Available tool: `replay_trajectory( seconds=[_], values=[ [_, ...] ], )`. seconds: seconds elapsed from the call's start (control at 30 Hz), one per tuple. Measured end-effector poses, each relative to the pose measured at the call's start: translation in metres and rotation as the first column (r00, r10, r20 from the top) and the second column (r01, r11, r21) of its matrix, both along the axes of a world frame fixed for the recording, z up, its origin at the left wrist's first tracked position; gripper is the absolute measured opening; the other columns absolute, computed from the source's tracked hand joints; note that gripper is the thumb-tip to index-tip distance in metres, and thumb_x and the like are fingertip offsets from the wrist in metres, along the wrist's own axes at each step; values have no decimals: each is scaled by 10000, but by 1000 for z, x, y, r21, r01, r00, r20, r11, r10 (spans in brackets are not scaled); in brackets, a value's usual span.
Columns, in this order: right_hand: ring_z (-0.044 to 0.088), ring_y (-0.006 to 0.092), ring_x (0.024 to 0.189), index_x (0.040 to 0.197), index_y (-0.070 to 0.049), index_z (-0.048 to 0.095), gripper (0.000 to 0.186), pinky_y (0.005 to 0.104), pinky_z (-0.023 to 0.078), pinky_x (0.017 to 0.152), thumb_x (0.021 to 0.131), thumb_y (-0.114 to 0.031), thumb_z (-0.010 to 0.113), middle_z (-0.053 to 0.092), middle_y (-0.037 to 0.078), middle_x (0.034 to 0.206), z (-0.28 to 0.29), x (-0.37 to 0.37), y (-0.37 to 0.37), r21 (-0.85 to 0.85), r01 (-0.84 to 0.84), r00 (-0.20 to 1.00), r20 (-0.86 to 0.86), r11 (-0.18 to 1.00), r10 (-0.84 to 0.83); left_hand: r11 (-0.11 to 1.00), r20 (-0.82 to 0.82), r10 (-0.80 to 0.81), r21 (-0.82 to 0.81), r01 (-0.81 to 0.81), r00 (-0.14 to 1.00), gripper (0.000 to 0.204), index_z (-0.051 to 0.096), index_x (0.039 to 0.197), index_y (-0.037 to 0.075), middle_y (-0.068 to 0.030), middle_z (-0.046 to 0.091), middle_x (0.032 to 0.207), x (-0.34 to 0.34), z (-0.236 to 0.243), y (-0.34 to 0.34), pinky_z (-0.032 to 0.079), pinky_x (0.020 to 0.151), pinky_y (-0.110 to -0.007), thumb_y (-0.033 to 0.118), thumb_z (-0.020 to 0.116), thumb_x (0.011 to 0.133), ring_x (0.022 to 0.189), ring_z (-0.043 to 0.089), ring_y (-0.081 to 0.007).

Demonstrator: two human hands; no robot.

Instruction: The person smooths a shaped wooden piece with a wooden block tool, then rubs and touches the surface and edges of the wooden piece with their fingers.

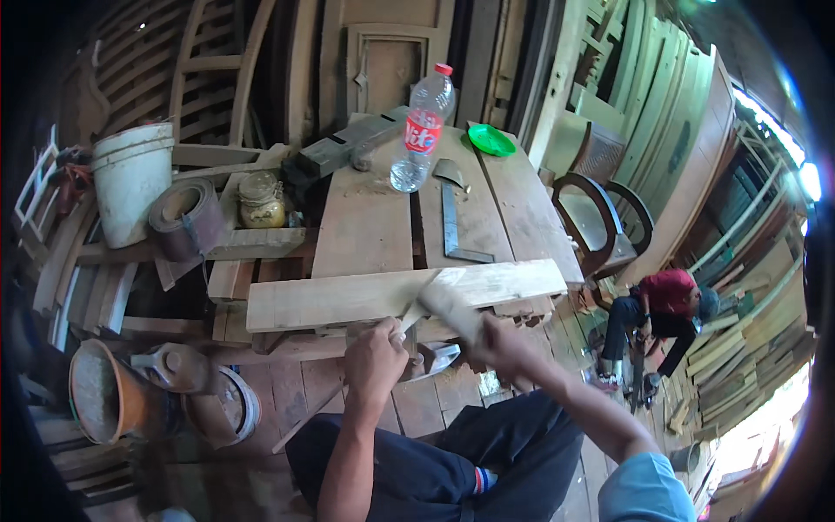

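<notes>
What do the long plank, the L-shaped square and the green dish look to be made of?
Long plank: bare wood, by its pale, matte face with no varnish shine.
L-shaped square: probably metal, with a dull finish, by its flat, thin grey arms.
Green dish: likely plastic, smooth-looking, by its bright, even colour.

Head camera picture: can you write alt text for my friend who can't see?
A person's left hand grips a thin pale tool and their right hand a blurred greyish block-shaped tool, near a long pale wooden board. Beyond, on wooden planks, are a clear red-capped plastic bottle, a dark metal L-square and a round green dish.
</notes>
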State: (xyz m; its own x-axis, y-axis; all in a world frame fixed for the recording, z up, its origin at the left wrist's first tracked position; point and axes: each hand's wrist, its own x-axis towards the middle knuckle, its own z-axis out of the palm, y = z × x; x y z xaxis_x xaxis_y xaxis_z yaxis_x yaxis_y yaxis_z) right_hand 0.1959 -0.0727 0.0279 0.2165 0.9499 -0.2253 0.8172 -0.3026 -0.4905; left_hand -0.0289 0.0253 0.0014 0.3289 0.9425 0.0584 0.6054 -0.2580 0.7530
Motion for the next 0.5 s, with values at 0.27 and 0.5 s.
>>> replay_trajectory(
  seconds=[0.27, 0.5],
  values=[
    [645, 451, 847, 1041, 69, 536, 514, 499, 504, 750, 747, -318, 703, 640, 307, 864, 10, 3, 7, -14, 44, 991, 130, 999, -41, 999, -53, -33, -40, 31, 998, 219, 680, 1040, 92, -175, 702, 912, 1, 2, -4, 528, 745, -460, 174, 592, 857, 854, 674, -367],
    [656, 437, 850, 1017, 59, 546, 534, 477, 515, 732, 771, -385, 711, 660, 280, 891, 5, 27, 18, 45, 176, 966, 184, 983, -182, 999, -22, -47, -29, 46, 999, 192, 671, 1006, 92, -186, 692, 885, 6, -1, -7, 521, 739, -487, 165, 611, 839, 854, 660, -394]
  ],
)
